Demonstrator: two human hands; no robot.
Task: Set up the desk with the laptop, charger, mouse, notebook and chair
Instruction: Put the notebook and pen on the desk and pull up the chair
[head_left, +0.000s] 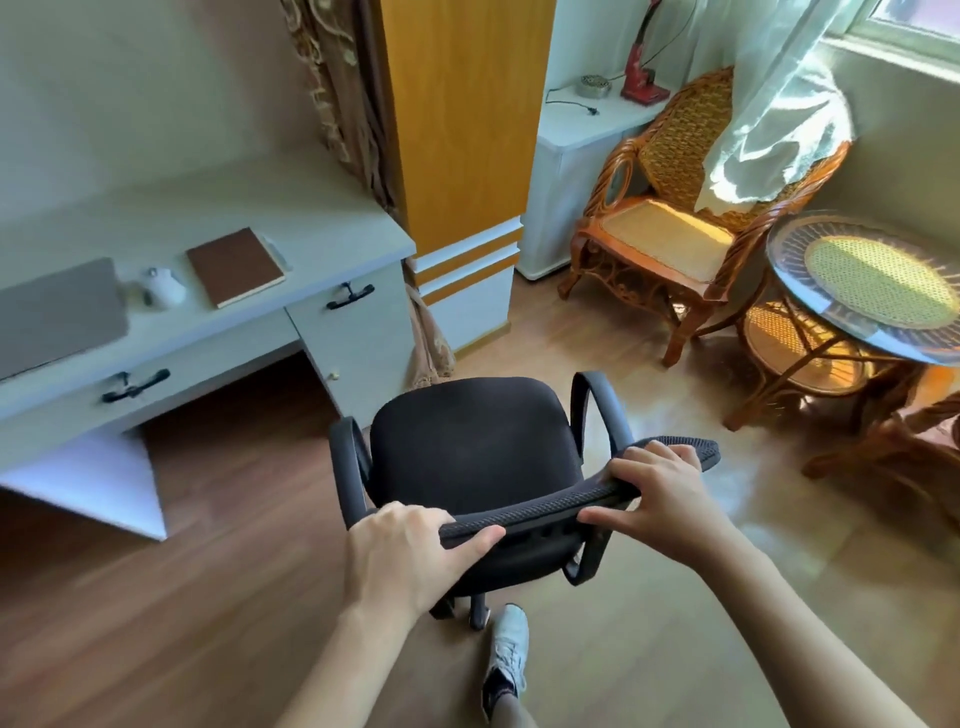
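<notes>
A black office chair with armrests stands on the wooden floor, right of the desk's knee opening. My left hand grips the left part of its backrest top edge, and my right hand grips the right part. On the pale grey desk at the left lie a closed grey laptop, a white mouse beside it and a brown notebook further right. No charger shows in this view.
A tall orange and white cabinet stands right of the desk. Beyond it are a wicker armchair and a round glass-topped wicker table under a curtained window. My foot in a grey shoe is behind the chair.
</notes>
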